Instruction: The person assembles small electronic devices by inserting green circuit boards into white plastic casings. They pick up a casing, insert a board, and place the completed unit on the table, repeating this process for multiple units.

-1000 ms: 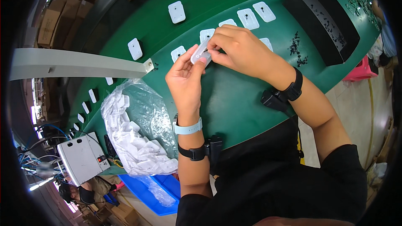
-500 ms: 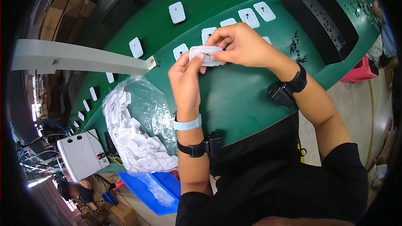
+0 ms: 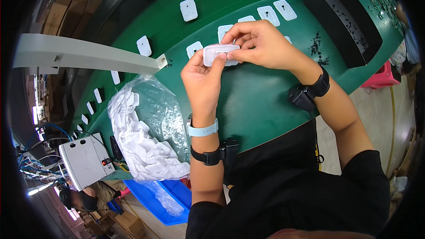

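My left hand [image 3: 203,77] holds a shallow white plastic cover [image 3: 209,55] from its left end, thumb pressed on the recessed inner face and fingers behind. My right hand [image 3: 262,48] pinches the cover's right part, its thumb tip meeting the left thumb near the middle and its index finger curled over the far edge. Whatever lies under the two thumb tips is hidden. Just beyond the hands lie similar white covers, among them one at the left [image 3: 194,48] and one farther right [image 3: 268,15] with a small black part on it.
A clear bag of white covers [image 3: 146,144] lies at left. A black box [image 3: 343,22] with small black parts stands at right, beside a loose pile of them [image 3: 317,48]. A white metal arm [image 3: 93,53] reaches in from the left. White-topped pieces [image 3: 188,9] line the far green surface.
A small dark part seen on the cover between the thumbs is now covered. My left thumb has slid right to the cover's middle, against the right thumb. The view has shifted slightly.
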{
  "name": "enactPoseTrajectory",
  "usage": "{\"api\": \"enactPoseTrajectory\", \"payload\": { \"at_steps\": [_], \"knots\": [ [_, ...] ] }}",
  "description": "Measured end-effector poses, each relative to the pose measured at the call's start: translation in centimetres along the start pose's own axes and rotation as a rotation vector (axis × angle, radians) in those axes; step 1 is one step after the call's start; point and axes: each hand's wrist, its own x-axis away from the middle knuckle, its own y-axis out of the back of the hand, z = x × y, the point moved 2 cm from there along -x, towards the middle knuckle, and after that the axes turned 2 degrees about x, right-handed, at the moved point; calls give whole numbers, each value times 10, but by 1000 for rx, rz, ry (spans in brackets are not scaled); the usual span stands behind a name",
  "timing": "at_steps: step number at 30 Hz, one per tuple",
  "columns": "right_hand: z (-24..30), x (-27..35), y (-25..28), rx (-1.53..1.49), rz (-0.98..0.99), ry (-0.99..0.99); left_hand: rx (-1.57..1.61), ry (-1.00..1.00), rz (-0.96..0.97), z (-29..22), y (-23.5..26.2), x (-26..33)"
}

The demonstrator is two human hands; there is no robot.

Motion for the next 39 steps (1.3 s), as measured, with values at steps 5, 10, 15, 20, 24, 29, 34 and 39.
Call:
{"api": "enactPoseTrajectory", "payload": {
  "at_steps": [5, 10, 15, 20, 24, 29, 34, 39],
  "knots": [
    [1, 1, -5, 38, -33, 9, -6, -61, -48, 1, 0, 3],
    [-4, 0, -5, -99, -51, 58, 100, -7, 3, -2, 0, 1],
    [-9, -1, -3, -162, -33, 65, 119, 101, 95, -1, 0, -1],
    [-1, -13, 13, -147, -100, 138, 219, 97, 17, 4, 7, -3],
    [3, -51, 77, 679, -392, 139, 391, 68, -12, 6, 7, -10],
    [-46, -96, 144, 1621, -303, 163, 451, 92, 9, 7, 6, -13],
    [-10, -103, 124, 1053, -158, -75, 413, 32, -46, -4, 11, -10],
    [26, -36, 32, -435, -82, 132, 404, 65, -60, -2, 12, -7]
  ]
}}
